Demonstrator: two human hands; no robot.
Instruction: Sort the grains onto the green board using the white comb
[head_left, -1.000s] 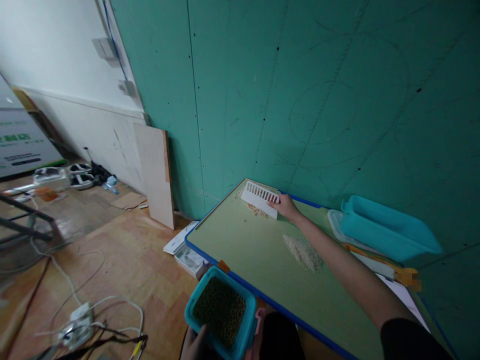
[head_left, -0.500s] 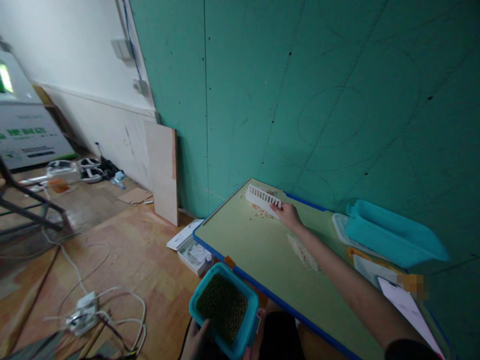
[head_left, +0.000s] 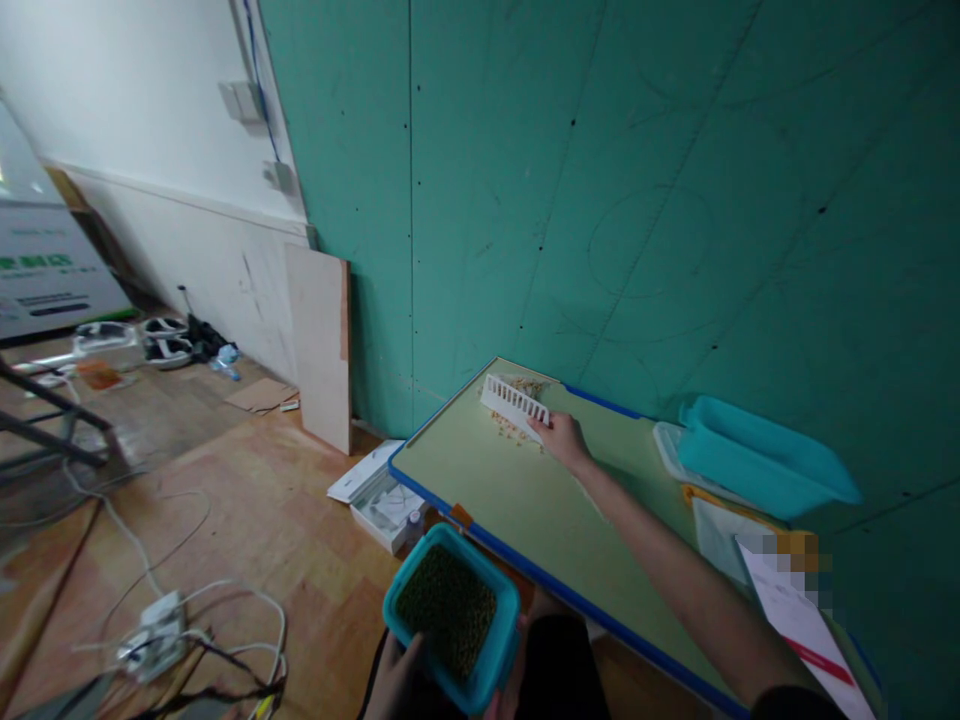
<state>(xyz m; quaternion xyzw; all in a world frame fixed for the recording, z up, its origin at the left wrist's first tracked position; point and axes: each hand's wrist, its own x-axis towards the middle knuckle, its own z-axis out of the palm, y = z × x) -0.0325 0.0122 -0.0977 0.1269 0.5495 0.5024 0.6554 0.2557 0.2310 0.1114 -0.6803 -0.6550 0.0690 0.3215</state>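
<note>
My right hand (head_left: 559,437) reaches to the far corner of the green table (head_left: 480,480) and grips a white slotted scraper (head_left: 514,401) by its near end. The scraper stands on edge, with tan grains (head_left: 510,430) scattered around it. A pale pile of grains lies mostly hidden behind my right forearm. My left hand (head_left: 397,680) holds a teal tub (head_left: 451,618) filled with small green beans, low in front of the table's blue edge.
A teal tray (head_left: 757,458) on a white lid sits at the table's far right against the green wall. Papers (head_left: 795,610) lie at the right. Cables and a power strip (head_left: 154,640) lie on the wooden floor, with a white box (head_left: 379,500) beside the table.
The scraper has tipped from lying flat to standing on edge and slid slightly toward me with the grains. The camera view has shifted a little.
</note>
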